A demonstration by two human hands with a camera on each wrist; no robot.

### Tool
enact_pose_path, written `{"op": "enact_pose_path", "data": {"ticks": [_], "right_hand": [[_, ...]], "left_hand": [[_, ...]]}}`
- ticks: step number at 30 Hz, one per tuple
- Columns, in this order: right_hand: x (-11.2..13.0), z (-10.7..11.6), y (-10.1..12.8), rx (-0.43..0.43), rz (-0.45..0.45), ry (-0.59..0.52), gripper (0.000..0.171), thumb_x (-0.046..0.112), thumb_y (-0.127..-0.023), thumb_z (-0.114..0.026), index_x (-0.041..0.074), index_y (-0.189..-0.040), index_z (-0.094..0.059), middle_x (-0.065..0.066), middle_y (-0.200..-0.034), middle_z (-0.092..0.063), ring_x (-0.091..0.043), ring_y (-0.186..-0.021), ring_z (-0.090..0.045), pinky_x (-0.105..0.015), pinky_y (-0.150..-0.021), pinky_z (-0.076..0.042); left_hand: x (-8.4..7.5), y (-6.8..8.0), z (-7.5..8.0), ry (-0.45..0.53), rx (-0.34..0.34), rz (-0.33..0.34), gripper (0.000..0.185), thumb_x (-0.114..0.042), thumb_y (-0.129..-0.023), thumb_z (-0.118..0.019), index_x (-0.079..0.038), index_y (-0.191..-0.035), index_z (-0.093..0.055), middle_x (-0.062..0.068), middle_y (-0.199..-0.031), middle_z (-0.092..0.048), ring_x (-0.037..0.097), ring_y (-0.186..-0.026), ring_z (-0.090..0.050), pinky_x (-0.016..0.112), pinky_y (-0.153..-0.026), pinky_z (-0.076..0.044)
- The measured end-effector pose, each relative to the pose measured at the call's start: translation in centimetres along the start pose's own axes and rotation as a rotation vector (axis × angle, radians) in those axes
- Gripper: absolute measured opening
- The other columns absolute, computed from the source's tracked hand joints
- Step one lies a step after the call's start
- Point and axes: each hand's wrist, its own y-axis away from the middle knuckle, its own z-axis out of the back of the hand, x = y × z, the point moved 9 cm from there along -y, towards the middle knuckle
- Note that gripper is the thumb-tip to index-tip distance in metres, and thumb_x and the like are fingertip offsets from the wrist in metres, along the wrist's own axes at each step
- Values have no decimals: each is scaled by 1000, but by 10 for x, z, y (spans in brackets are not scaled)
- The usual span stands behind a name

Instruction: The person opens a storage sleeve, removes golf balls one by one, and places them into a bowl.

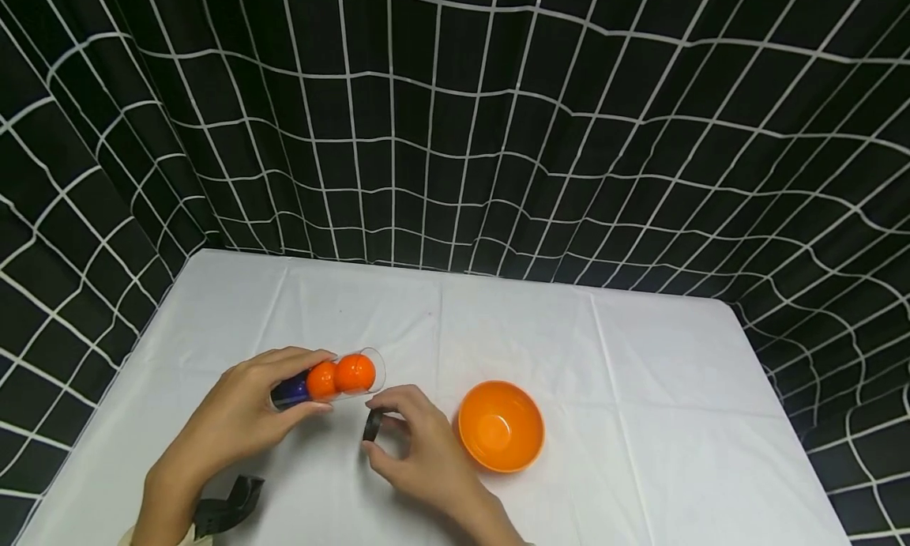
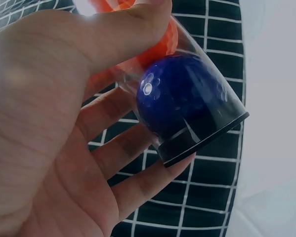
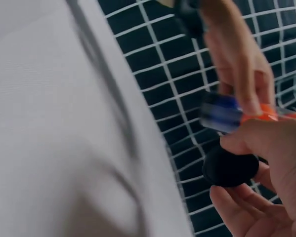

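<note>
Head view: left hand [image 1: 238, 416] grips unlabelled ball tube [image 1: 329, 378]; right hand [image 1: 426, 451] pinches black cap [image 1: 371, 426].

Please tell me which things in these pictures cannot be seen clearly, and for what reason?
- Clear tube: head view, the left hand covers its capped end and most of the blue ball.
- Orange balls: left wrist view, thumb and glare hide them.
- Black cap: right wrist view is motion-blurred; the right hand pinches it.
- Black strap: head view, partly hidden behind the left wrist.
</note>
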Motion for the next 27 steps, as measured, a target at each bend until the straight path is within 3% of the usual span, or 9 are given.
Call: {"op": "enact_pose_path", "data": {"ticks": [6,10,15,20,27], "right_hand": [[-14,-18,3,54,-60,149,43,7,-87,-84,6,-125,-65,-5,-124,-66,-14,-113,-68,-23,-103,-58],[-21,-25,5,67,-85,253,41,13,-87,-85,9,-124,-67,-2,-122,-70,-12,-108,-68,-27,-102,-59],[-29,-28,7,78,-116,365,37,16,-87,-83,9,-121,-71,-1,-117,-75,-13,-107,-71,-30,-101,-59],[-31,-28,9,98,-127,491,35,18,-83,-83,11,-116,-75,1,-113,-73,-14,-103,-66,-28,-94,-58],[-33,-29,11,147,-159,538,34,16,-83,-81,10,-117,-77,-1,-114,-70,-15,-106,-60,-28,-96,-57]], "left_hand": [[-1,-3,-7,21,21,-21,58,-30,-80,-94,-22,-133,-74,-4,-129,-76,19,-116,-74,47,-102,-60],[-1,-2,-8,30,25,-17,58,-30,-81,-93,-21,-134,-74,-3,-130,-76,21,-118,-74,48,-103,-59],[-1,-1,-8,25,28,-8,58,-31,-80,-94,-22,-134,-74,-4,-130,-76,20,-119,-74,47,-104,-59],[-2,-2,-8,28,31,-4,58,-30,-80,-94,-22,-134,-74,-3,-130,-76,20,-118,-74,48,-103,-60],[-1,-2,-10,25,45,19,58,-32,-81,-93,-23,-135,-74,-3,-131,-75,21,-119,-74,49,-104,-59]]}}
